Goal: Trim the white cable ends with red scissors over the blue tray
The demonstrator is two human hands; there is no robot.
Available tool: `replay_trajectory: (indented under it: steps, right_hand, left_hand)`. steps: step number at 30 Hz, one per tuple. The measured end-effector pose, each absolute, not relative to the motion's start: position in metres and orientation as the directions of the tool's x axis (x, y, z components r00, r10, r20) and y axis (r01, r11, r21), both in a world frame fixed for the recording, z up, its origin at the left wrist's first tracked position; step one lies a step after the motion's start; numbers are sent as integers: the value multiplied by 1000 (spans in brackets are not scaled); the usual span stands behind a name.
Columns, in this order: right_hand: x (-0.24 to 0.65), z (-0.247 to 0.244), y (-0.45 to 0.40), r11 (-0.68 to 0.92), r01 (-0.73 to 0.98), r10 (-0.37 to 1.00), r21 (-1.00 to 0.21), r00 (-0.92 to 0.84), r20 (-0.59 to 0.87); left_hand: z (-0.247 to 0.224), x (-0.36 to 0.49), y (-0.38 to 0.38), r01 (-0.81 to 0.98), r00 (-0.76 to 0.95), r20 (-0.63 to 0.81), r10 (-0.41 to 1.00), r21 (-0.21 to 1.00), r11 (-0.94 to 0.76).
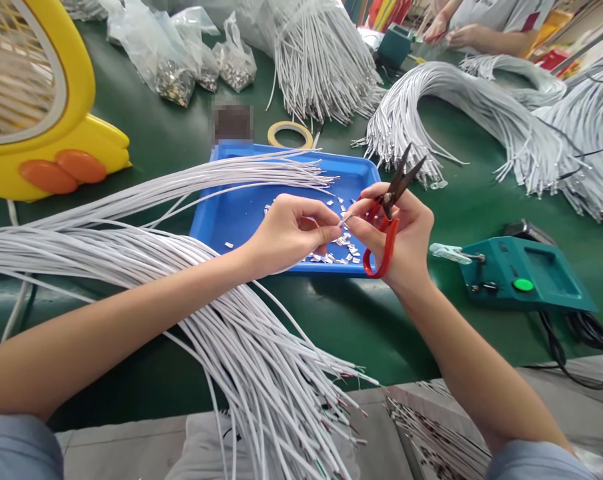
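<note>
Over the blue tray (221, 230), my left hand (289, 230) pinches the end of a thin white cable between thumb and fingertips. My right hand (404, 233) has red-handled scissors (387, 247) hooked on its fingers, their dark blades spread and pointing up and away. Its thumb and forefinger meet the cable tip right beside my left fingertips. Small whitish pieces (349, 250) lie scattered in the tray below. A bundle of white cables (281, 170) stretches across the tray's back. Another bundle (261, 353) passes under my left forearm and hangs over the table's front edge.
A green device (531, 273) with a black cord stands at the right. Cable bundles (461, 87) and a tape roll (290, 125) lie behind the tray, near bags of metal parts (174, 73). A yellow fan (76, 147) is at the left. A person's hands (451, 33) show at the back.
</note>
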State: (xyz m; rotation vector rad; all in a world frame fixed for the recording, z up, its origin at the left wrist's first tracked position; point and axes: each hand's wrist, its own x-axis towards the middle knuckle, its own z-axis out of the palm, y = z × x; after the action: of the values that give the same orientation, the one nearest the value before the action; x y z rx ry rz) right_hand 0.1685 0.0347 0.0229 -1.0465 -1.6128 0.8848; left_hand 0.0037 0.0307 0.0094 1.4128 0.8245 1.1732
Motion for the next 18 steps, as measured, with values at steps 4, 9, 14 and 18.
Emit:
replay_trajectory:
  steps: [4, 9, 14, 18]
  right_hand:
    - [169, 24, 35, 379, 175, 922, -909, -151, 356]
    - [170, 25, 35, 328, 194, 941, -924, -148, 303]
    - [165, 28, 30, 268, 211, 961, -940, -133, 244]
    - [161, 28, 26, 277, 238, 960, -931, -100, 260]
  left_hand:
    - [11, 3, 30, -92, 269, 230, 935, 973, -213]
    - [8, 3, 30, -41, 231, 263, 937, 965, -261]
    - [3, 3, 32, 28, 200, 270, 942, 959, -281]
    - [1, 3, 33, 112, 160, 280, 946, 948, -299]
